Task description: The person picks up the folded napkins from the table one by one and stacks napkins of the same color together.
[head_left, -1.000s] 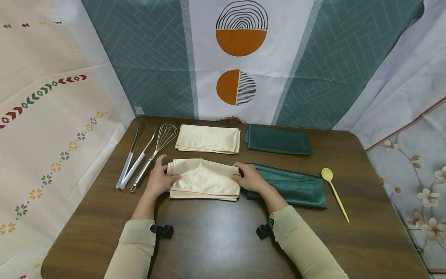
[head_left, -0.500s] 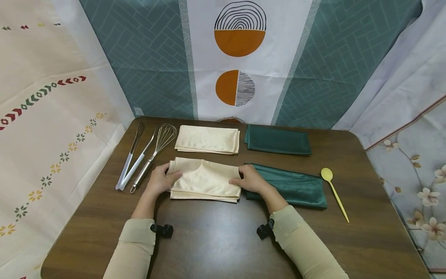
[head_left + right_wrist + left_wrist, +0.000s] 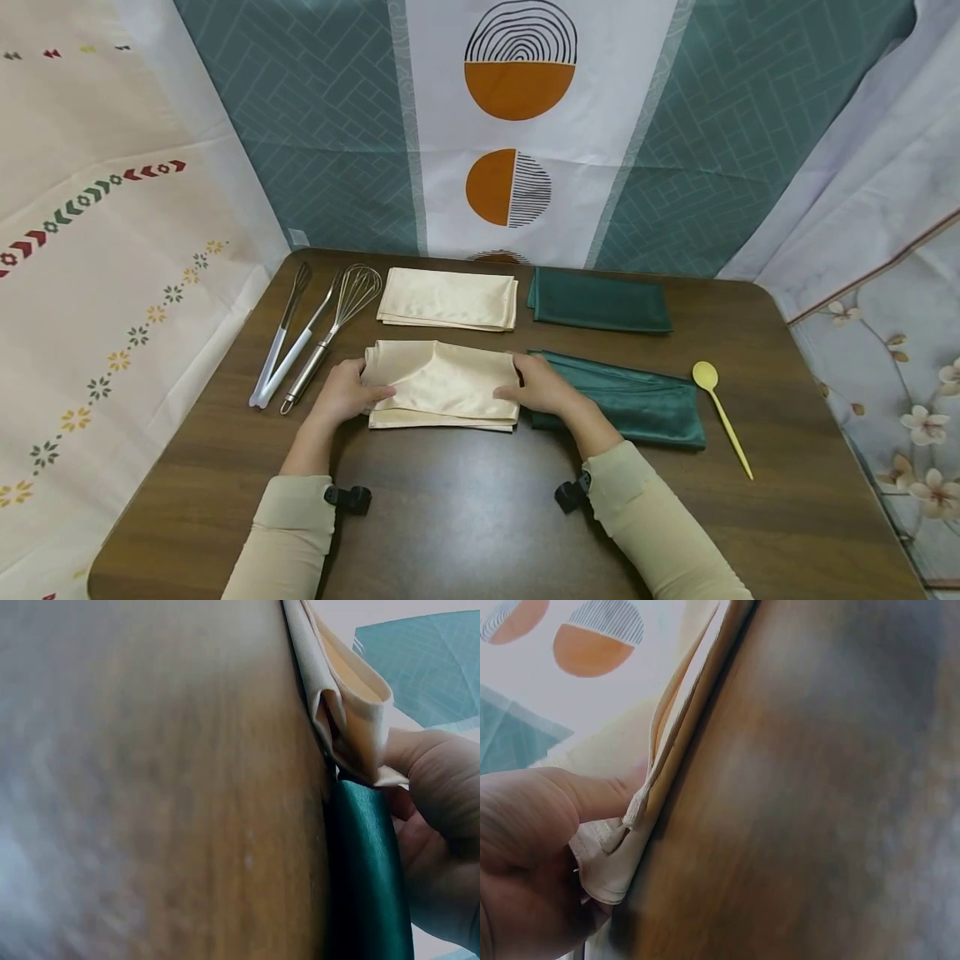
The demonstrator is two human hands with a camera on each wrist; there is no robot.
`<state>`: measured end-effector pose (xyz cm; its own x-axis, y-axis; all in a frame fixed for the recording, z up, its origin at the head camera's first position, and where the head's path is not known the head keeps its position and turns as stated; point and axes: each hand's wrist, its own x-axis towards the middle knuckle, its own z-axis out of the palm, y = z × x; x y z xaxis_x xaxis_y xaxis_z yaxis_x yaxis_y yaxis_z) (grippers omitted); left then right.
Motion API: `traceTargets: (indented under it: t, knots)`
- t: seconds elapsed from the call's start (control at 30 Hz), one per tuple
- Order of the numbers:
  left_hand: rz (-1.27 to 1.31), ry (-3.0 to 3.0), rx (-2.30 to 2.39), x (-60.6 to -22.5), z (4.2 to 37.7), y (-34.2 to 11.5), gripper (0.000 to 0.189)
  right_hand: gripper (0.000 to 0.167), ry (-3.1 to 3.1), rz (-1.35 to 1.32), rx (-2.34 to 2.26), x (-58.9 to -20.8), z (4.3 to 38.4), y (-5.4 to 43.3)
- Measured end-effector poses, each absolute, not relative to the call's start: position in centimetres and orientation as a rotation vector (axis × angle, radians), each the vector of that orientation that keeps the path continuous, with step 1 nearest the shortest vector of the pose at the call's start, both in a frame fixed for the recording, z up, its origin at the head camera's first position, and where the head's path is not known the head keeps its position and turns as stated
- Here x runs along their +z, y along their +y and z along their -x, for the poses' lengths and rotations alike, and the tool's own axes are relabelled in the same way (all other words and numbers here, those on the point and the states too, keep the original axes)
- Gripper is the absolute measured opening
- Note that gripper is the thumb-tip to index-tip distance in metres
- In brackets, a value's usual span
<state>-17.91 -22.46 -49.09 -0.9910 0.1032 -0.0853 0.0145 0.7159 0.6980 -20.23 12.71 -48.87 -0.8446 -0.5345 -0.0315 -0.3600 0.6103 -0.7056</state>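
A folded cream satin napkin (image 3: 442,379) lies at mid-table with a slight peak along its back edge. My left hand (image 3: 347,393) pinches its left end, thumb on top and fingers tucked at the edge. On the opposite end, my right hand (image 3: 542,385) grips likewise, thumb pressed on the upper face. In the left wrist view, the stacked layers of the napkin (image 3: 615,874) show beside the thumb. The right wrist view has a looped fold of cream cloth (image 3: 360,724) by the thumb. A folded green satin napkin (image 3: 630,400) lies just right of the cream one, partly under my right hand.
Behind lie another folded cream napkin (image 3: 447,297) and a dark green one (image 3: 600,300). To the left are a whisk (image 3: 330,337) and white-handled tongs (image 3: 281,346). A yellow spoon (image 3: 723,417) rests at the right on the brown table (image 3: 450,517).
My left hand's raised fingers have come down to the napkin's left edge, and its thumb has shifted slightly right. The napkin has moved a touch right. The right hand stays almost in place.
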Motion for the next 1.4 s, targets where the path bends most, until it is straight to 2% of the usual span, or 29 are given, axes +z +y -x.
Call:
traceTargets:
  t: [0.13,0.27,0.37,0.47,0.57,1.07,1.4]
  knots:
    - [-0.106,2.792,1.165,-49.2,17.9,-22.5,0.032,0.019,2.561,0.707,-1.031,-48.7,20.3,12.8]
    - [-0.075,2.770,1.245,-49.4,18.0,-22.6,0.034,0.015,2.532,0.742,-1.071,-48.7,20.4,12.8]
    - [-0.050,2.772,1.319,-49.4,18.1,-22.7,0.038,0.019,2.526,0.775,-1.135,-48.7,20.4,12.8]
    - [-0.040,2.814,1.357,-49.4,18.2,-22.6,0.035,0.022,2.536,0.791,-1.176,-48.8,20.5,12.8]
    - [-0.042,2.865,1.374,-49.4,18.3,-22.3,0.030,0.018,2.532,0.775,-1.204,-49.0,20.7,12.8]
    - [-0.015,2.918,1.561,-48.1,20.2,-21.0,0.024,0.021,2.573,0.611,-1.452,-48.4,21.9,12.5]
    - [0.037,2.721,1.716,-46.8,22.3,-20.5,0.032,0.022,2.500,0.416,-1.639,-47.0,23.4,12.2]
